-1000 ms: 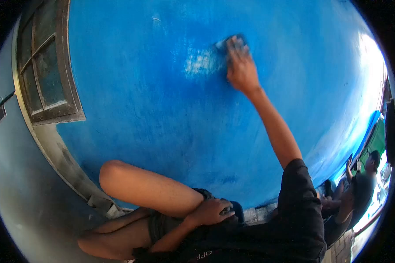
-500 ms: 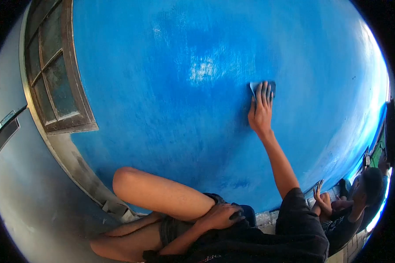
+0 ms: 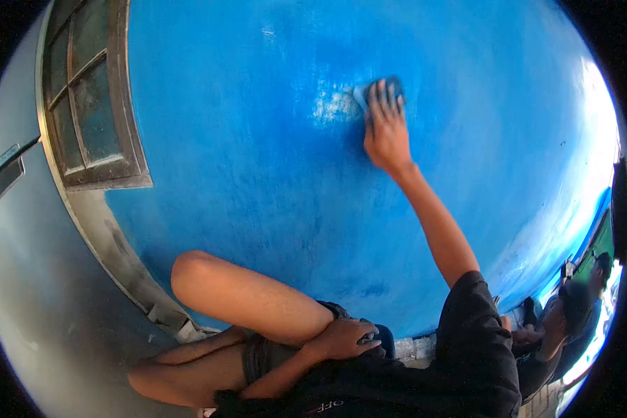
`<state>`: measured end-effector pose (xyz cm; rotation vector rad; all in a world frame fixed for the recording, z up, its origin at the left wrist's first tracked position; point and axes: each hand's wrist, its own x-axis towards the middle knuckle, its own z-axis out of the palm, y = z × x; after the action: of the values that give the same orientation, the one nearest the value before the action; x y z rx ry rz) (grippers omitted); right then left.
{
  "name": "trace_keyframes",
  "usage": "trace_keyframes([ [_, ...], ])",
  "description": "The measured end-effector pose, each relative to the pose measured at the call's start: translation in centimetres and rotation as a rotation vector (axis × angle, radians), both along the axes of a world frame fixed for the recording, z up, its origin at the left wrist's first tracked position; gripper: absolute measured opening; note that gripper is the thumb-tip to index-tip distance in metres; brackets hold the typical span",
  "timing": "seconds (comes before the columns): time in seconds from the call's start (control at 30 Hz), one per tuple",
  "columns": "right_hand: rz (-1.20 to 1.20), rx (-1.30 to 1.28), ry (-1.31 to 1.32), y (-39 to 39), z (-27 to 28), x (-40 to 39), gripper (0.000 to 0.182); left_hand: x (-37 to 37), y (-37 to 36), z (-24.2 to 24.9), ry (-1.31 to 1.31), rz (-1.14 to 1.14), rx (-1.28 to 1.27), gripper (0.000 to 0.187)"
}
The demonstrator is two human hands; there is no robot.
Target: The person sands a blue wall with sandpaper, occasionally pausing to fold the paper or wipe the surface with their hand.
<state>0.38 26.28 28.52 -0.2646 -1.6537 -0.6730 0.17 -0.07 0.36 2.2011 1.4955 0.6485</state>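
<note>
My right hand (image 3: 386, 136) is raised against the blue wall (image 3: 258, 174), pressing a dark sheet of sandpaper (image 3: 395, 86) flat with its fingers. A lighter corner of the sheet curls out at the left of the fingertips. Beside it is a shiny, whitish patch of wall. My left hand (image 3: 343, 338) rests in my lap by the raised thigh, its fingers curled. Something dark shows at those fingers, but I cannot make out what it is.
A wooden-framed window (image 3: 94, 97) is at the upper left, next to a grey metal panel (image 3: 42, 299). My bent knee (image 3: 191, 272) is close to the wall. At the lower right, other people (image 3: 571, 313) sit along the wall.
My right hand has slid the sandpaper up and to the left across the wall. The view has shifted slightly. My left hand stays in my lap.
</note>
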Motion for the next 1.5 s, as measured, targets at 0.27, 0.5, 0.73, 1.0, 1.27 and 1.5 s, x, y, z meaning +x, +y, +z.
trace_keyframes([
  [0.27,-0.01,0.079,-0.06,-0.8,2.9,-2.1,0.055,-0.2,0.2,-1.2,-0.031,-0.026,0.067,0.044],
  [0.5,0.075,0.04,-0.01,-2.4,4.6,-4.3,0.055,-0.2,0.2,-1.2,-0.025,-0.022,0.156,0.042],
  [0.73,0.077,0.136,-0.389,-3.3,-0.6,-4.5,0.058,-0.2,0.2,-1.1,-0.075,-0.049,0.135,0.043],
  [1.0,0.061,0.078,-0.04,-2.9,7.7,-6.1,0.054,-0.2,0.5,-1.8,-0.063,-0.04,0.125,0.042],
  [1.27,0.007,0.141,-0.417,-2.1,1.5,-4.0,0.059,-0.5,1.5,-2.7,-0.016,-0.057,0.153,0.041],
  [1.5,-0.019,0.022,0.062,0.2,7.5,-1.6,0.053,-0.5,0.8,-1.7,-0.022,-0.058,0.067,0.047],
])
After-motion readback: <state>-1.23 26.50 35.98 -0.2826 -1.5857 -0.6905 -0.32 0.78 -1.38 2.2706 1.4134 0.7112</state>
